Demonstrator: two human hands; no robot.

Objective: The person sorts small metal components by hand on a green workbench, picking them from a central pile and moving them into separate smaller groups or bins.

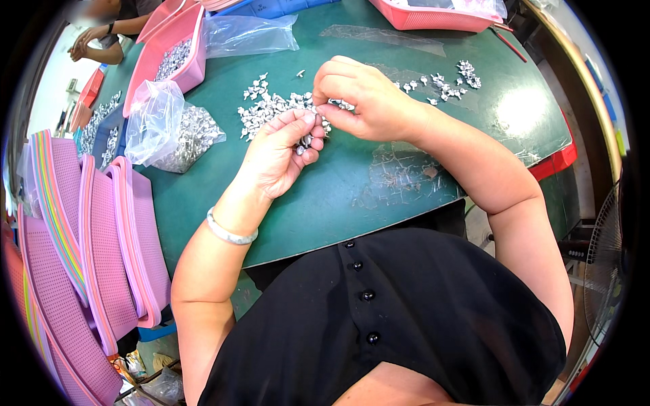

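A heap of small silvery metal parts (261, 115) lies on the green table (305, 210), partly hidden behind my hands. My left hand (284, 145), palm up, is curled around several of these small metal parts (302, 145), its thumb and forefinger pinched together at the top. Close against it, my right hand (359, 98) has its thumb and fingertips brought together in a pinch near the left fingertips. What the right fingertips hold is too small to make out. Further right, a looser scatter of similar parts (443, 88) lies on the table.
A clear plastic bag (186, 139) full of metal parts and a pink basket (196, 54) of parts stand at the left. Stacked purple baskets (139, 237) rise beside the table. Another pink basket (433, 17) sits at the back. Someone's hands (88, 42) show at far left.
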